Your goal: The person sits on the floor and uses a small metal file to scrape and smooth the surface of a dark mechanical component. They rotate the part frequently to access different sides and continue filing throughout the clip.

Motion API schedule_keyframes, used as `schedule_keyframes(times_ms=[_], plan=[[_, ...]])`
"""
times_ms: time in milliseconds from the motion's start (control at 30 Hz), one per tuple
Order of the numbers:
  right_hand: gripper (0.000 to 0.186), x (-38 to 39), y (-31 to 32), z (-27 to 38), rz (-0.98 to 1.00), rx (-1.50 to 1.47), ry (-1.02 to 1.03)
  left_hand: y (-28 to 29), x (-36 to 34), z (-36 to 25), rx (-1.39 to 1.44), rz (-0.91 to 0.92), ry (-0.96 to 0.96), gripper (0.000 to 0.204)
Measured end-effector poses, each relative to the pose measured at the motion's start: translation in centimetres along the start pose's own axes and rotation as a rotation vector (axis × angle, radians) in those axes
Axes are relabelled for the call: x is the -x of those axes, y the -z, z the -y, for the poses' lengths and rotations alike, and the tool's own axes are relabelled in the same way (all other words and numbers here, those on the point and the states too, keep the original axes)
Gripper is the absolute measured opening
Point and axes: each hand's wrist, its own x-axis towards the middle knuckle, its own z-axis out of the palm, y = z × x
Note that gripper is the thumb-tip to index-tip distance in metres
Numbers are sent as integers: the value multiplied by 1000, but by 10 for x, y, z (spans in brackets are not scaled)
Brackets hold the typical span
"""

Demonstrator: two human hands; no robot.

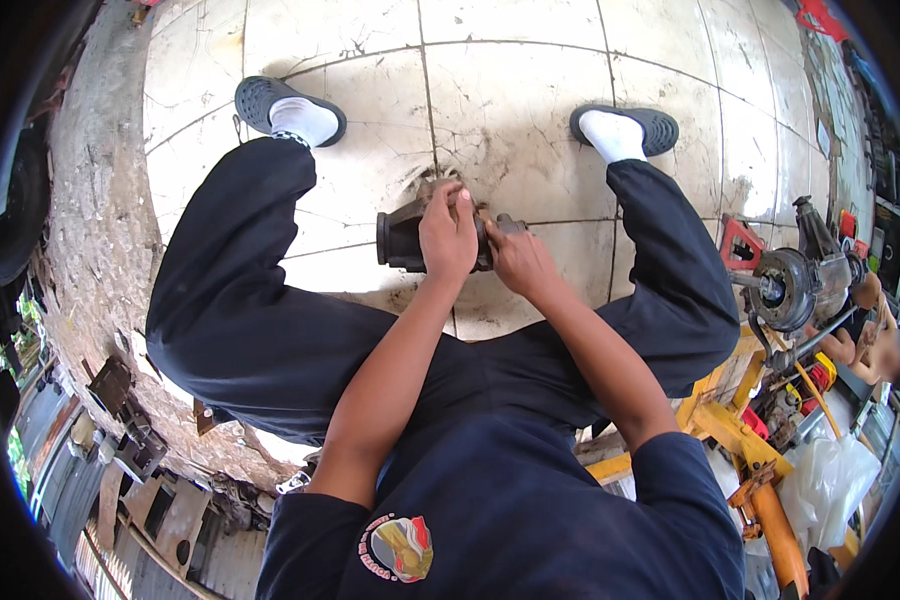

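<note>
A dark, greasy cast-metal housing [402,240] lies on the tiled floor between my legs, with a round flanged end at the left and a narrower end at the right. My left hand [448,235] is laid over its middle, the fingers reaching across the top and holding it. At the narrower end, my right hand [520,258] has its fingers bent against the metal. Both hands cover much of the housing's middle, so its details there are hidden. Whether a small part sits under the right fingertips is too unclear to tell.
White floor tiles [520,90] with dark stains spread ahead. To the right stand a larger gear assembly [785,285] with a round drum, a red stand [740,243] and a yellow metal frame [720,425]. A person [875,335] is at the far right. Metal scraps [140,440] lie at left.
</note>
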Motion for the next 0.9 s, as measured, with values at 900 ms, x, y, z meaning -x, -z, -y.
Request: schedule_keyframes(times_ms=[900], plan=[[34, -60, 12, -20, 258, 90, -10, 1, -1, -9, -46, -24, -139, 18]])
